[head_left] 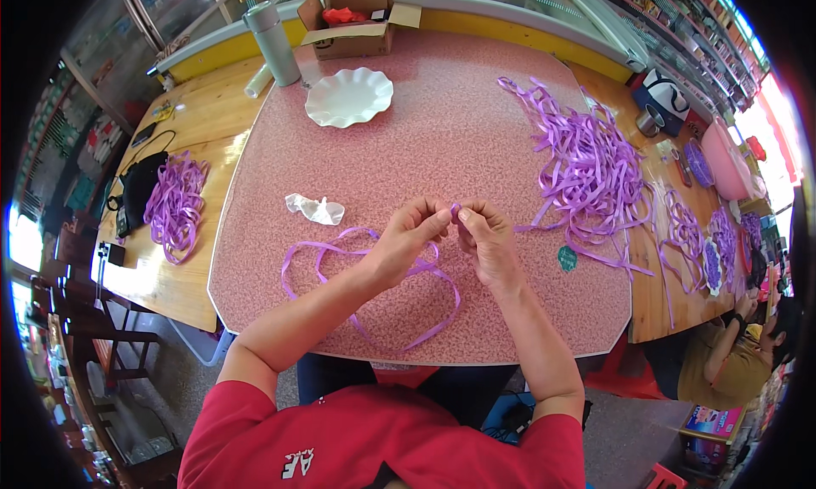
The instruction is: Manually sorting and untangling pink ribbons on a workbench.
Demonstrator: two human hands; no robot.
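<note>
Close together over the middle of the pink speckled tabletop (442, 166), my left hand (412, 234) and my right hand (486, 241) pinch a purple ribbon (455, 209) between thumbs and fingers. A small bit of it shows between the fingertips. From my hands a loose length of ribbon loops across the table under my left forearm. On the other side, a strand leads from beside my right hand toward a large tangled heap of purple ribbon (586, 162). A crumpled white tissue (314, 209) lies left of my left hand.
A white scalloped plate (349, 97), a pale green flask (273, 44) and an open cardboard box (353, 34) stand at the far side. Another ribbon bundle (177, 202) is on the left wooden table. At the right, a person (727, 357) sits near more ribbon and a pink basin (727, 162).
</note>
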